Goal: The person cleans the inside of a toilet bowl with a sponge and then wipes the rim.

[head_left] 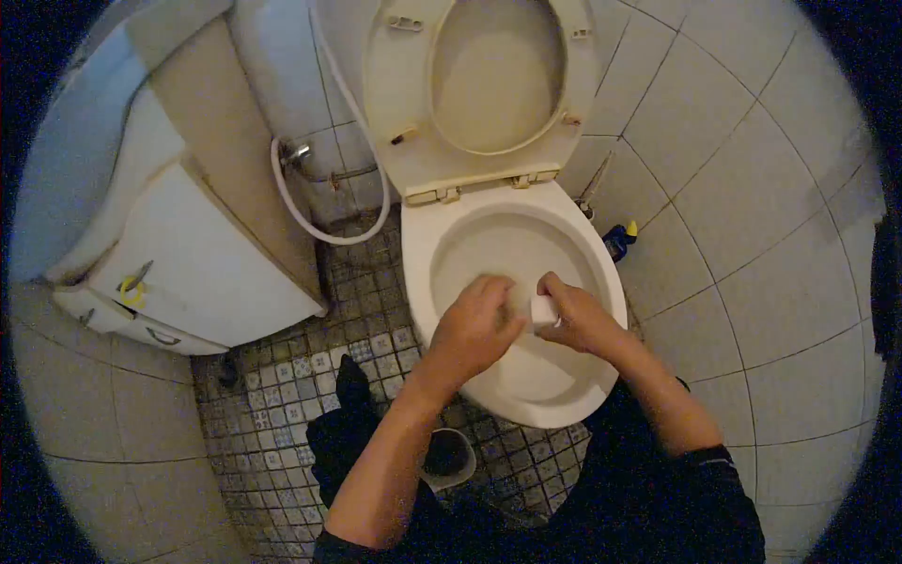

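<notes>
Both of my hands are close together over the bowl of a white toilet [606, 273], whose seat and lid [399, 85] are raised. In my right hand [583, 320] is a small white block-like piece [544, 311], pinched between thumb and fingers. My left hand [474, 324] is just left of it, its fingers curled toward the thumb. A pale, blurred patch shows at the left fingertips, and I cannot tell what it is.
A white cabinet [207, 263] with a yellow item [130, 293] on its handle stands left. A white hose [352, 241] loops beside the toilet. On the right is a dark blue bottle with a yellow cap [617, 242]. A small bin [451, 458] sits on the tiled floor [282, 414].
</notes>
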Demonstrator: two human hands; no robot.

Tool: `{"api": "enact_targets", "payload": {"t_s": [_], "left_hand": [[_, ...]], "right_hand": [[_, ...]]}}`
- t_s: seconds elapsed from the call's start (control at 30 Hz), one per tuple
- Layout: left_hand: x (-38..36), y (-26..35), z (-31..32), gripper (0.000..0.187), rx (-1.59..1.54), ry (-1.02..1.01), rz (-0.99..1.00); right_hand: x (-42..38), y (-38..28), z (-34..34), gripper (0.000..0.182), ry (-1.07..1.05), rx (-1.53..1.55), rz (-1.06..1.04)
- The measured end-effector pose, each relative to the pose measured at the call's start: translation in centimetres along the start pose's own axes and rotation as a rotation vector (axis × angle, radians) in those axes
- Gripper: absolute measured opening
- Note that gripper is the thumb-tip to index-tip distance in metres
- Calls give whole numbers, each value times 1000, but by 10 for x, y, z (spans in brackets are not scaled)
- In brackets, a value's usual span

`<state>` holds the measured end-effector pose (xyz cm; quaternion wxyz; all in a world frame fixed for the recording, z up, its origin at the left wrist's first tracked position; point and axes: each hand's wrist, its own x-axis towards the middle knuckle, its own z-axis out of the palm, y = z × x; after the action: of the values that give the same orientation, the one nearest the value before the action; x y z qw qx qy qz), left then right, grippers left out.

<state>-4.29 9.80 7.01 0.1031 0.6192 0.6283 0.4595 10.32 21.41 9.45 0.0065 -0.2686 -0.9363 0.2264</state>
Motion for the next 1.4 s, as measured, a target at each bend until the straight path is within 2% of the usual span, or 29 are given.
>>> {"api": "enact_targets", "payload": {"t_s": [0.03, 0.1, 0.13, 0.17, 0.23, 0.27, 0.33, 0.37, 0.4, 0.43, 0.5, 0.53, 0.57, 0.63, 0.67, 0.73, 0.77, 0.83, 0.93, 1.03, 1.17, 1.23, 1.33, 1.4], "left_hand": [[0, 4, 7, 39, 4, -8, 7], [1, 16, 17, 49, -44, -5, 144], [2, 21, 20, 54, -116, -117, 137], [5, 26, 24, 54, -110, -129, 147], [9, 34, 31, 54, -149, -179, 57], [12, 35, 34, 54, -146, -190, 66], [16, 31, 36, 56, -76, -280, -71], [16, 30, 38, 56, -73, -284, -68], [16, 28, 39, 54, -48, -285, -72], [14, 26, 40, 51, -21, -283, -82], [16, 20, 42, 53, -49, -226, -105], [17, 16, 45, 55, -86, -177, -121], [20, 8, 53, 55, -84, -177, -136], [31, -12, 76, 50, 153, -86, -36], [40, -18, 88, 50, 154, -83, -46], [58, -20, 116, 53, 77, -173, -308], [61, -17, 128, 53, 73, -168, -315], [69, -13, 146, 49, -6, -212, -574], [58, -47, 191, 56, 66, -222, -585], [55, -55, 214, 56, 90, -211, -632], [49, -80, 224, 53, 137, -235, -688], [62, -88, 225, 49, 182, -272, -749], [71, -80, 227, 48, 134, -244, -663], [77, -55, 214, 48, 82, -213, -683]], "right_hand": [[-8, -3, -4, 46, 59, 52, -3], [-21, 1, -8, 45, 90, 36, -52], [-26, 3, -11, 44, 113, 15, -102], [-29, 4, -15, 44, 127, 23, -97], [-35, -2, -23, 46, 169, -92, -131], [-37, -7, -32, 50, 144, -56, -161], [-38, -5, -33, 52, 128, -45, -130], [-39, 0, -32, 55, 99, -34, -108], [-39, 19, -26, 56, 122, -95, -203], [-41, 30, -28, 56, 119, -90, -210], [-38, 45, -40, 58, 346, -288, -137], [-39, 48, -50, 56, 383, -266, -51], [-35, 56, -55, 56, 372, -258, -56], [-32, 71, -60, 50, 597, -183, -17], [-32, 75, -60, 50, 589, -180, -23], [-32, 80, -62, 45, 671, -112, -30], [-32, 82, -63, 45, 664, -114, -36], [-31, 85, -67, 42, 660, -65, -39], [-31, 89, -67, 39, 658, -83, -57], [-31, 90, -68, 36, 631, -58, -51], [-28, 89, -71, 36, 560, -5, -30], [-24, 92, -72, 35, 588, -57, -101], [-25, 92, -71, 34, 529, -38, -107], [-25, 91, -70, 33, 547, -46, -117]]}}
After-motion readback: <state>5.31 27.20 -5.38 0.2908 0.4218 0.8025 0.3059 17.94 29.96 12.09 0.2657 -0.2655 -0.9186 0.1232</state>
